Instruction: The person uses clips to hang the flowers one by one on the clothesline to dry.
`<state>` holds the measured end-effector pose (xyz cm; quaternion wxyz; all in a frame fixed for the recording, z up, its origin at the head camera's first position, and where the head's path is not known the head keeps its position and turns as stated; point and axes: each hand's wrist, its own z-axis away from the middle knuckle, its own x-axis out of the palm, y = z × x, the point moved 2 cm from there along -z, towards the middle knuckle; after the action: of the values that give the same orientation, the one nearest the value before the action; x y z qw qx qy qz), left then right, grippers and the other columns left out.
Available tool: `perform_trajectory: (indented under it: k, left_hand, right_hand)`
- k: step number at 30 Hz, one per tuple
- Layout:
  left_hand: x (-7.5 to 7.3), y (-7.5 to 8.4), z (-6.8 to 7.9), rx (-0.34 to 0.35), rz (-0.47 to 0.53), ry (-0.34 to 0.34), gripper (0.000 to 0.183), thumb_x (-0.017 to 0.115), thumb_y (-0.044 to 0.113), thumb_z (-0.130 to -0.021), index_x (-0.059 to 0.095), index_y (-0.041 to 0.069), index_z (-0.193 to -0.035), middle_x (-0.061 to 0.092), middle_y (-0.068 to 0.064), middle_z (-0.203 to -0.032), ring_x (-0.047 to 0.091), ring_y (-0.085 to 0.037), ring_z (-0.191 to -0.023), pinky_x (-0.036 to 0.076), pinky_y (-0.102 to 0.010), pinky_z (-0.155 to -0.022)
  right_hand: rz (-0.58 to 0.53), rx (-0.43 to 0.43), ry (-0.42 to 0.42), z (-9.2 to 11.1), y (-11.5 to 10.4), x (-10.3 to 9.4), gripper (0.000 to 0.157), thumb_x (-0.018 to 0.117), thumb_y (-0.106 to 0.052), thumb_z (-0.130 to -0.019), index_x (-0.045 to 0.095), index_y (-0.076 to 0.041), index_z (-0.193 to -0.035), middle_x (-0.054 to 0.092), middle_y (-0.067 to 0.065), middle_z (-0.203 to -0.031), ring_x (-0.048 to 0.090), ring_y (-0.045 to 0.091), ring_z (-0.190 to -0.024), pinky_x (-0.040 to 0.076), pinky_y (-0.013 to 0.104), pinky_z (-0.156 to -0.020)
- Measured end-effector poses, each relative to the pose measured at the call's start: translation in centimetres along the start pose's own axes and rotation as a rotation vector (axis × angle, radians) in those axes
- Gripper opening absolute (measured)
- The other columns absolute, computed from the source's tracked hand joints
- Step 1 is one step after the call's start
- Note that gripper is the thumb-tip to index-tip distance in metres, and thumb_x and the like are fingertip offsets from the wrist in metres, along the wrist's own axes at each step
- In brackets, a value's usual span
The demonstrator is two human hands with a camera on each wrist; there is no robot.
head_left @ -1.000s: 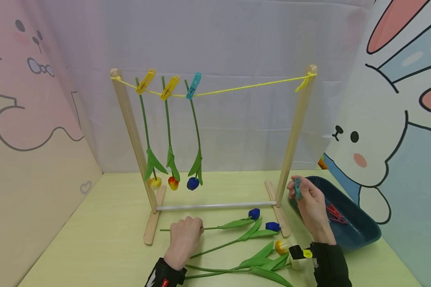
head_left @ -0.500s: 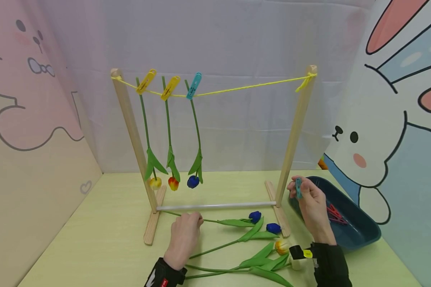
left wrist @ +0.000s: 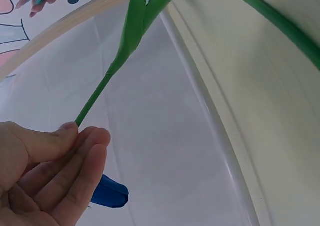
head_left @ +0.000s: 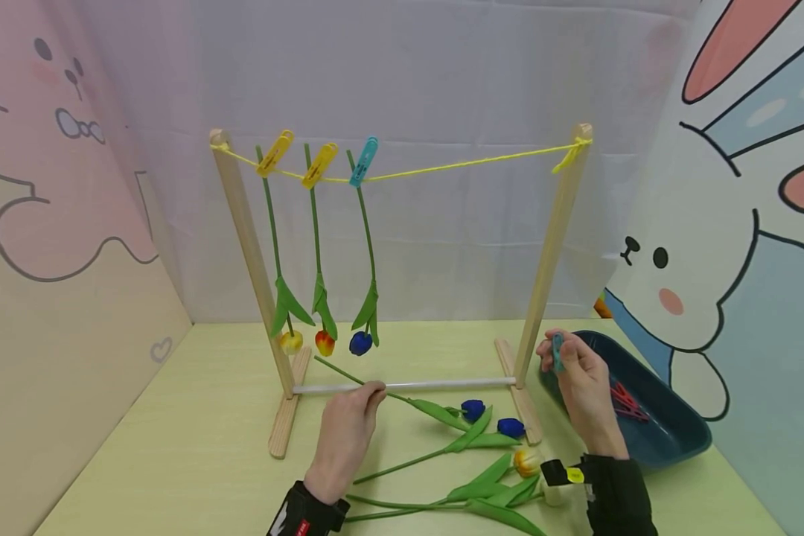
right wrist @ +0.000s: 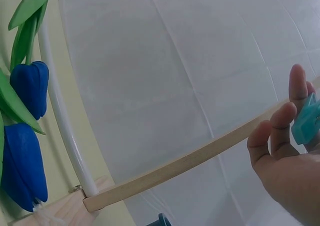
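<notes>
The left hand (head_left: 344,435) is pinching a smooth green tulip stem (head_left: 348,374) just in front of the wooden rack (head_left: 547,253) — its blue bud (head_left: 472,409) is resting on the table (head_left: 174,447). The right hand (head_left: 579,380) is gripping a teal plastic peg (head_left: 557,351) beside the rack's right post, over a dark blue tray (head_left: 670,432). Three tulips are hanging pegged on the rack's yellow string (head_left: 469,160); the pegs' print is unreadable.
</notes>
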<state>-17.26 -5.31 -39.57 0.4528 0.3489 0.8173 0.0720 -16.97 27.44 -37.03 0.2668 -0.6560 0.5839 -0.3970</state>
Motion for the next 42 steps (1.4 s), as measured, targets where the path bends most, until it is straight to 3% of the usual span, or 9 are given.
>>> perform_trajectory:
  k: [7,12,16,24,29,34,38,42]
  left_hand:
    - [-0.1,0.0,-0.2,-0.006,0.142,0.060,0.012,0.074,0.000,-0.087,0.076,0.007,-0.097,0.078,-0.005,-0.084,0.072,-0.014,-0.071,0.056,-0.025,-0.064]
    - [-0.1,-0.2,-0.2,0.042,0.230,0.151,0.016,0.076,-0.003,-0.085,0.076,0.006,-0.098,0.079,-0.006,-0.087,0.075,-0.015,-0.076,0.060,-0.029,-0.070]
    - [-0.2,-0.3,-0.3,0.081,0.312,0.231,0.018,0.076,-0.004,-0.085,0.076,0.006,-0.100,0.079,-0.007,-0.089,0.075,-0.016,-0.079,0.060,-0.026,-0.074]
    - [-0.5,-0.6,-0.4,0.083,0.468,0.360,0.021,0.073,-0.007,-0.086,0.077,0.005,-0.102,0.079,-0.012,-0.093,0.076,-0.022,-0.081,0.056,-0.015,-0.079]
    - [-1.0,-0.4,-0.6,0.091,0.555,0.429,0.022,0.072,-0.010,-0.086,0.076,0.004,-0.103,0.079,-0.012,-0.093,0.076,-0.010,-0.084,0.056,-0.014,-0.079]
    - [-1.4,-0.1,-0.7,0.073,0.643,0.448,0.016,0.069,-0.012,-0.087,0.072,-0.001,-0.099,0.077,-0.019,-0.096,0.071,0.007,-0.091,0.057,-0.015,-0.080]
    - [-1.6,-0.2,-0.7,0.032,0.703,0.437,0.004,0.067,-0.008,-0.091,0.063,-0.006,-0.093,0.074,-0.024,-0.098,0.071,0.006,-0.091,0.058,-0.019,-0.082]
    - [-1.6,-0.2,-0.8,0.006,0.786,0.441,0.010,0.065,-0.008,-0.093,0.056,-0.008,-0.090,0.073,-0.027,-0.098,0.074,0.001,-0.090,0.059,-0.024,-0.082]
  right_hand:
    - [-0.001,0.004,-0.008,0.0,0.0,0.0,0.030,0.035,-0.013,-0.109,0.063,-0.005,-0.117,0.068,0.000,-0.095,0.055,0.014,-0.081,0.048,0.023,-0.074]
    - [-0.013,-0.005,-0.017,0.0,0.0,0.1,0.030,0.035,-0.013,-0.109,0.063,-0.005,-0.117,0.068,-0.001,-0.096,0.055,0.014,-0.081,0.048,0.022,-0.074]
    - [-0.018,-0.008,-0.024,0.0,0.1,0.1,0.030,0.035,-0.012,-0.109,0.063,-0.004,-0.117,0.068,0.000,-0.097,0.055,0.013,-0.082,0.048,0.022,-0.075]
    - [-0.018,0.002,-0.029,0.1,0.2,0.3,0.031,0.034,-0.014,-0.109,0.063,-0.005,-0.119,0.067,0.000,-0.097,0.055,0.014,-0.082,0.048,0.022,-0.075]
    - [-0.017,0.003,-0.030,0.1,0.2,0.3,0.031,0.034,-0.014,-0.109,0.063,-0.006,-0.119,0.068,0.000,-0.097,0.055,0.014,-0.082,0.048,0.022,-0.075]
    - [-0.017,0.006,-0.024,0.1,0.2,0.3,0.031,0.035,-0.015,-0.109,0.063,-0.006,-0.118,0.068,-0.001,-0.097,0.055,0.013,-0.082,0.048,0.022,-0.075]
    - [-0.015,0.008,-0.024,0.1,0.2,0.3,0.031,0.035,-0.015,-0.109,0.063,-0.006,-0.119,0.068,-0.001,-0.097,0.055,0.013,-0.082,0.048,0.022,-0.075]
    - [-0.013,0.005,-0.026,0.1,0.2,0.3,0.031,0.035,-0.015,-0.109,0.063,-0.006,-0.119,0.069,-0.001,-0.097,0.055,0.014,-0.082,0.048,0.022,-0.075]
